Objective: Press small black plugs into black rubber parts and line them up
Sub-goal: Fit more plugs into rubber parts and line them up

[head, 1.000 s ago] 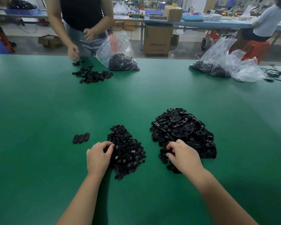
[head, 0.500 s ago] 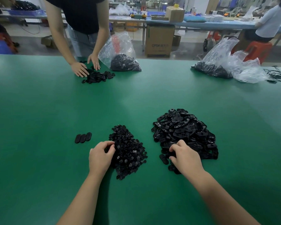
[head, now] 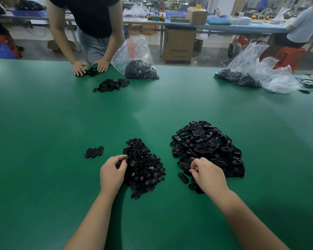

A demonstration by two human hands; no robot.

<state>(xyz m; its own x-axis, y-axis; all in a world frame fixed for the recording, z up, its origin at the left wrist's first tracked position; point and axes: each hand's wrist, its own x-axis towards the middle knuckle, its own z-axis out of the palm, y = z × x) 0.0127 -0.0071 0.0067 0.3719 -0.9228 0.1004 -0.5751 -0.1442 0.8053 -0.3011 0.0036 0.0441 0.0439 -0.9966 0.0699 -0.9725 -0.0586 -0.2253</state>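
Plugs (head: 143, 168) were heaped just right of the left hand (head: 112, 173), whose curled fingers picked at them, while rubber parts (head: 206, 147) were piled beyond the right hand (head: 209, 175), whose grip could not be told.

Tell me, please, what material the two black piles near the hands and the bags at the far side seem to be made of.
Pile of small plugs: probably hard plastic, since tiny glossy highlights show. Pile of oval parts: likely rubber, with a mostly dull sheen; the look alone cannot confirm it. Bags: thin clear plastic film, see-through and crinkled, with bright glints.
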